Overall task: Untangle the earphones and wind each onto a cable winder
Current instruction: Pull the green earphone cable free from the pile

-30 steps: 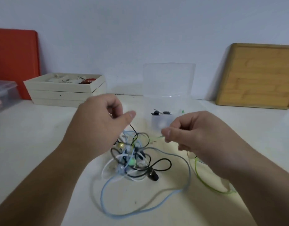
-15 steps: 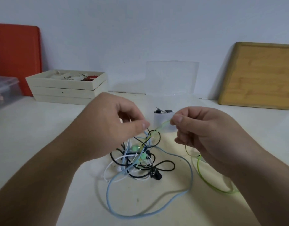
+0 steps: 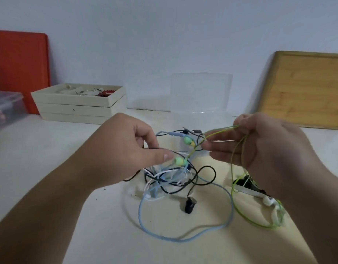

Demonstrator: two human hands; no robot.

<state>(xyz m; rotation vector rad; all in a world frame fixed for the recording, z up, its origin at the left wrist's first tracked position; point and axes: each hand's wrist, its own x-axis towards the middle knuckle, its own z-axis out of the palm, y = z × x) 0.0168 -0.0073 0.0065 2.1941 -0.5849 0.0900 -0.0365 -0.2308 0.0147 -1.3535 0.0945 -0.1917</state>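
Green cable (image 3: 217, 131) runs taut from the knot (image 3: 170, 174) the left hand (image 3: 122, 149) pinches to the right hand (image 3: 259, 145), whose grip is clamped on it; pulling harder could cinch the knot, judging by the tension; black, blue, white earphones mesh, lifted above the surface (image 3: 59, 149).

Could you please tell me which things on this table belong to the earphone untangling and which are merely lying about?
In use:
green earphone cable, pinched by the right hand
tangle of black, white and blue cables, held up by the left hand
clear plastic box

Lying about:
stacked cream trays
wooden board
red board
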